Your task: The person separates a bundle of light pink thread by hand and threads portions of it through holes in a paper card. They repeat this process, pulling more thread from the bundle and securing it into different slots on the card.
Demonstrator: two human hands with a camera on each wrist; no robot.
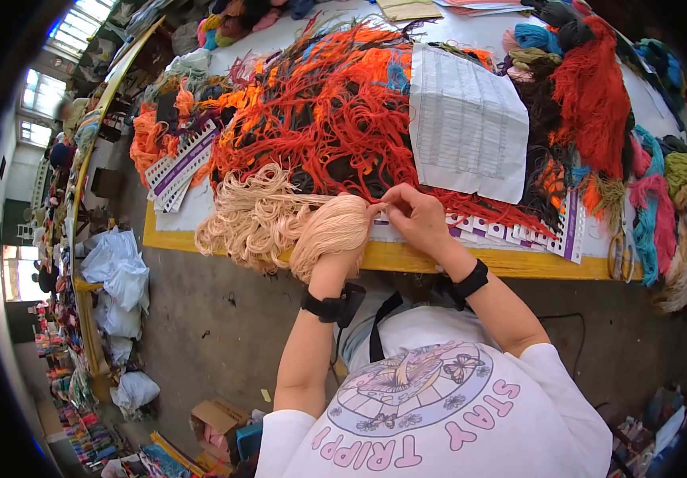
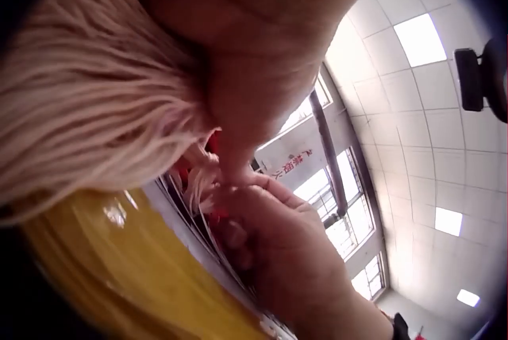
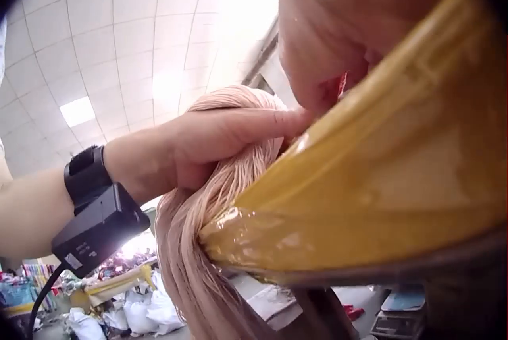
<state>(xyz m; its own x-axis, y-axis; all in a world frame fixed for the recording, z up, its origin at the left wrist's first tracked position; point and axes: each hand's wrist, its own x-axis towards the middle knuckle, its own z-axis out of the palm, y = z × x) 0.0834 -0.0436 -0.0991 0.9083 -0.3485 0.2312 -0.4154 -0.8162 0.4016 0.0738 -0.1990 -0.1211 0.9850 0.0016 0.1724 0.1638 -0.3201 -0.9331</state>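
Observation:
A hank of pale peach yarn (image 1: 331, 231) loops over my left hand (image 3: 210, 145), which grips it at the table's front edge. The hank hides most of the left fingers in the head view. My right hand (image 1: 419, 223) meets the left fingertips and pinches a small end of the same yarn (image 2: 205, 177). The rest of the peach yarn lies in a curly heap (image 1: 252, 211) to the left. Behind the hands spreads a large tangle of red, orange and black yarn (image 1: 319, 119).
A printed sheet (image 1: 471, 123) lies on the tangle. Punched cards with purple stripes (image 1: 180, 171) lie left, with more (image 1: 571, 227) at right. Scissors (image 1: 618, 247) rest by the table's yellow edge (image 1: 479, 263). Colored hanks (image 1: 662, 183) hang at the right.

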